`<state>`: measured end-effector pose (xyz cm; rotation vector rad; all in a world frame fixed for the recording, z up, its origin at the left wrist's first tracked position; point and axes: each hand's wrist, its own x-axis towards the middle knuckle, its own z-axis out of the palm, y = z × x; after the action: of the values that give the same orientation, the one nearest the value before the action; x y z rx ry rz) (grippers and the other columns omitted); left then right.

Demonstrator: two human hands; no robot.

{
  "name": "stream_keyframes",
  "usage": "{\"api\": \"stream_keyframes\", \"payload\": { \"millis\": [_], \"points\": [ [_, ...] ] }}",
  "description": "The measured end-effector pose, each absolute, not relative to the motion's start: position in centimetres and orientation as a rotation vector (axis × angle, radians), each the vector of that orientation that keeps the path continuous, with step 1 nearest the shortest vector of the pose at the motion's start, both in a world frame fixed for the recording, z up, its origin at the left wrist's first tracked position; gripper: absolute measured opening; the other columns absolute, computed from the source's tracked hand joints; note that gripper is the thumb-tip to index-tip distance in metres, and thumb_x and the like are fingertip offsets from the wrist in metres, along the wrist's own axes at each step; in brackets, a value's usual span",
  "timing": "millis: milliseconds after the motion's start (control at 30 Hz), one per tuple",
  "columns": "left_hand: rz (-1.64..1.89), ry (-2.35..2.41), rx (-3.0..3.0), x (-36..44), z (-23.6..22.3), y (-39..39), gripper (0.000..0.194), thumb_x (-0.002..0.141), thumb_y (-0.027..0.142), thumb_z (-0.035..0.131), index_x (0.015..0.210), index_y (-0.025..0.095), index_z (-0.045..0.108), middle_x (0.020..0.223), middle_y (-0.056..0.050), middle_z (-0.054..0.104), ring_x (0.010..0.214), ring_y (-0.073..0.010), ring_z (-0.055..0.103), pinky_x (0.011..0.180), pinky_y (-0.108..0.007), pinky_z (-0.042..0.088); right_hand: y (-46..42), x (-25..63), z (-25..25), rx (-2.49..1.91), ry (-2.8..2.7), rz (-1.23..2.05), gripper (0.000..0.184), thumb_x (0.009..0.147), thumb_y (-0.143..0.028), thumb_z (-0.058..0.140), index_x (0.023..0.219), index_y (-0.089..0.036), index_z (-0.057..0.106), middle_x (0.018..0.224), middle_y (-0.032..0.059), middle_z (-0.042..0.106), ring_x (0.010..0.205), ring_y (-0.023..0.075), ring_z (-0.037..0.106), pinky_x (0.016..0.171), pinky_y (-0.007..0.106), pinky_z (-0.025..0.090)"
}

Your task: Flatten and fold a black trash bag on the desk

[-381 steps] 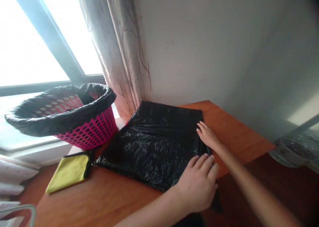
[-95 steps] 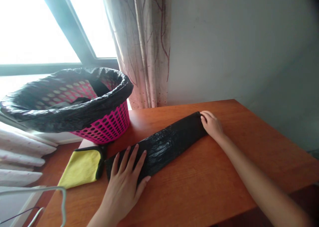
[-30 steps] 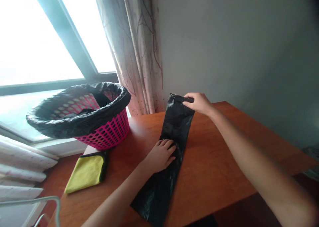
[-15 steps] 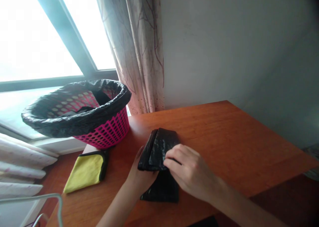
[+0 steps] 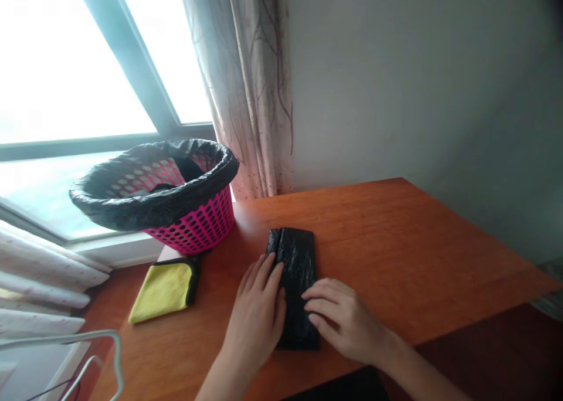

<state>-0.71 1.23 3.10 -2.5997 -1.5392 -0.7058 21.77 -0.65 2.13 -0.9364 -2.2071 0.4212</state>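
A folded black plastic bag [image 5: 297, 260] lies flat on the wooden table, long side pointing away from me. My left hand [image 5: 259, 307] rests on its left edge, fingers stretched out and pointing forward. Along the bag's right edge sits my right hand [image 5: 338, 316], its fingers slightly bent and apart, the tips touching the plastic. Neither hand grips anything. The bag's near end shows between the two hands.
At the back left stands a pink perforated basket [image 5: 206, 225] lined with a black bag. In front of it lies a yellow cloth [image 5: 162, 291] with dark edging. A black item [image 5: 347, 386] is at the table's near edge. White tubing [image 5: 116, 354] shows at lower left.
The bag's far part, lifted and held by both hands before, now lies flat on the table. My left hand has come from beneath the bag to on top; my right hand has released its pinch.
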Motion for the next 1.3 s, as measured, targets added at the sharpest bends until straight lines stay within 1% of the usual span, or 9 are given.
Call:
{"api": "stream_keyframes", "payload": {
  "millis": [100,233,300,467,767,1067,1133,1200,1300],
  "points": [
    [-0.618,-1.549,-2.628,3.2,3.2,1.1,0.045,0.095,0.029,0.047,0.139,0.019,0.054,0.151,-0.012,0.049,0.139,-0.0313,0.043,0.115,-0.056,0.034,1.3,22.9,1.1,-1.068,-2.028,0.381,0.019,0.096,-0.019,0.052,0.102,-0.022,0.069,0.109,0.0076,0.071,0.103,0.0211,0.064,0.093,0.037,0.052],
    [-0.548,-1.701,-2.543,5.9,1.2,0.5,0.055,0.092,0.044,0.053,0.143,0.022,0.053,0.156,-0.014,0.04,0.142,-0.0402,0.037,0.112,-0.065,0.029,3.3,24.7,-1.9,-1.308,-1.775,0.371,0.022,0.097,-0.024,0.048,0.104,-0.02,0.069,0.11,0.0093,0.071,0.104,0.0234,0.066,0.095,0.039,0.052],
    [-0.509,-1.718,-2.522,5.9,0.1,0.0,0.058,0.091,0.046,0.053,0.144,0.022,0.052,0.158,-0.014,0.038,0.143,-0.0413,0.034,0.112,-0.066,0.027,3.6,25.3,-3.1,-1.352,-1.727,0.402,0.023,0.097,-0.025,0.048,0.104,-0.02,0.07,0.11,0.0093,0.072,0.104,0.0239,0.067,0.094,0.039,0.053],
    [-0.389,-1.758,-2.395,2.8,-1.0,-0.4,0.056,0.093,0.039,0.052,0.146,0.02,0.05,0.158,-0.016,0.037,0.144,-0.0404,0.033,0.113,-0.065,0.025,3.0,25.6,-3.8,-1.337,-1.736,0.462,0.024,0.095,-0.026,0.049,0.102,-0.022,0.071,0.11,0.0085,0.072,0.105,0.0243,0.068,0.094,0.039,0.054],
    [-0.28,-1.802,-2.212,-4.4,-0.9,-0.9,0.056,0.093,0.041,0.05,0.143,0.016,0.054,0.155,-0.02,0.04,0.142,-0.0416,0.035,0.111,-0.063,0.028,2.9,25.3,-4.0,-1.338,-1.783,0.466,0.026,0.094,-0.025,0.048,0.103,-0.022,0.072,0.112,0.0083,0.072,0.106,0.0245,0.067,0.097,0.042,0.053],
    [-0.405,-1.77,-2.239,-3.8,0.9,-1.0,0.054,0.091,0.039,0.055,0.139,0.014,0.056,0.15,-0.022,0.046,0.139,-0.0433,0.037,0.111,-0.066,0.024,3.1,25.3,-3.6,-1.335,-1.72,0.56,0.025,0.094,-0.029,0.05,0.102,-0.022,0.072,0.112,0.0091,0.072,0.107,0.0252,0.066,0.098,0.043,0.051],
    [-0.54,-1.738,-2.327,-2.1,2.1,-1.0,0.052,0.091,0.037,0.055,0.138,0.014,0.056,0.149,-0.02,0.047,0.14,-0.0407,0.038,0.112,-0.063,0.027,3.1,24.8,-3.4,-1.33,-1.655,0.647,0.025,0.094,-0.034,0.051,0.102,-0.021,0.072,0.112,0.0097,0.072,0.107,0.0257,0.066,0.098,0.043,0.05],
    [-0.733,-1.704,-2.503,0.3,3.1,-0.9,0.043,0.093,0.033,0.052,0.133,0.017,0.058,0.144,-0.016,0.052,0.135,-0.0348,0.045,0.11,-0.054,0.035,3.0,23.8,-3.0,-1.287,-1.547,0.792,0.028,0.094,-0.041,0.053,0.102,-0.021,0.072,0.111,0.01,0.072,0.106,0.0259,0.066,0.097,0.042,0.05],
    [-1.067,-1.698,-2.888,4.5,3.2,-0.3,0.026,0.097,0.026,0.044,0.108,0.02,0.067,0.113,-0.009,0.068,0.104,-0.024,0.063,0.09,-0.036,0.049,2.8,21.5,-2.3,-1.11,-1.335,1.112,0.039,0.095,-0.051,0.049,0.101,-0.02,0.071,0.106,0.0099,0.073,0.103,0.0254,0.067,0.092,0.039,0.052]
  ]
}}
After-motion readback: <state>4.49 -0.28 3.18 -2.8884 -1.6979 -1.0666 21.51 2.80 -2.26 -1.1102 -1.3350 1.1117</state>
